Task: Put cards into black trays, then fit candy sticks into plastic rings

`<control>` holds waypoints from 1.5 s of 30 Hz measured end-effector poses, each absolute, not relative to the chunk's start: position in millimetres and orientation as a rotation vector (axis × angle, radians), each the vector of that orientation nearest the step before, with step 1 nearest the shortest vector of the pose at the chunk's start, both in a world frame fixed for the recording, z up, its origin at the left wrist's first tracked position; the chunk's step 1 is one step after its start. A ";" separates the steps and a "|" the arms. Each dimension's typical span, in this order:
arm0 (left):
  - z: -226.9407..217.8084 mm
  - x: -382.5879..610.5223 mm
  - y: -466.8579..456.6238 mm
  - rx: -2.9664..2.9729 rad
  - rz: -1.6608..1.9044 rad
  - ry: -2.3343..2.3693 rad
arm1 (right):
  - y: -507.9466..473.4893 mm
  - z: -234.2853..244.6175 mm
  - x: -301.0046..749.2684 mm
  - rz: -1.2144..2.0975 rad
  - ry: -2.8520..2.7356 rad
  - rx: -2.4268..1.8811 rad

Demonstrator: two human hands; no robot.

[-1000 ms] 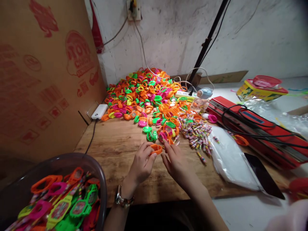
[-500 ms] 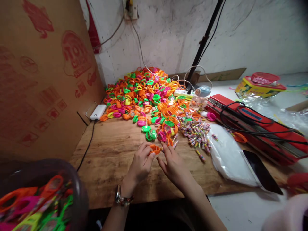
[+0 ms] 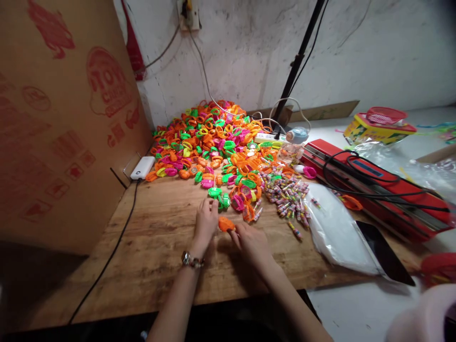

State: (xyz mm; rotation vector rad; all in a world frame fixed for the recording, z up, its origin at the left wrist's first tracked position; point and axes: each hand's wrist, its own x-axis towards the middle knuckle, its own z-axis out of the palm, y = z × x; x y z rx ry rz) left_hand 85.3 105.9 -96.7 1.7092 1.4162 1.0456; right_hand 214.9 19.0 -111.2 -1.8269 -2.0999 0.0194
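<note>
My right hand (image 3: 251,242) pinches an orange toy watch (image 3: 226,224) between thumb and fingers, just above the wooden tabletop. My left hand (image 3: 206,218) is off that watch, its fingers stretched forward beside a green toy watch (image 3: 223,200); whether they touch it I cannot tell. Behind both hands, pink and orange toy watches (image 3: 245,197) lie at the front of a large heap of bright toy watches (image 3: 210,137). To the right of them spreads a pile of small candy tubes in patterned wrappers (image 3: 287,192), with one loose tube (image 3: 295,231) nearer me.
A printed cardboard box (image 3: 81,123) stands at the left, near a white power bank (image 3: 142,168) with a black cable. Clear plastic bags (image 3: 335,232) and a red sealing machine (image 3: 374,180) lie at the right. A power strip (image 3: 267,137) sits behind the heap.
My left hand has let go of the orange toy watch and moved forward to the green one. My right hand now holds the orange watch. The dark basin at lower left is out of view.
</note>
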 end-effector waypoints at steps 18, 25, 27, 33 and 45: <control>-78.9 80.3 108.1 0.878 0.960 0.994 | 44.1 -128.3 293.2 0.228 -1.859 -2.014; -63.9 76.6 86.2 0.863 0.966 0.946 | 40.6 -109.5 290.2 0.395 -1.785 -1.757; -63.3 77.8 82.6 0.909 1.002 0.974 | 32.8 -97.3 276.2 0.554 -1.692 -1.584; -61.2 85.7 76.7 1.041 1.195 1.099 | 15.2 -65.8 227.1 0.930 -1.291 -1.247; -70.1 81.5 62.5 1.283 1.366 1.339 | 8.0 -71.0 202.0 0.491 -1.438 -1.405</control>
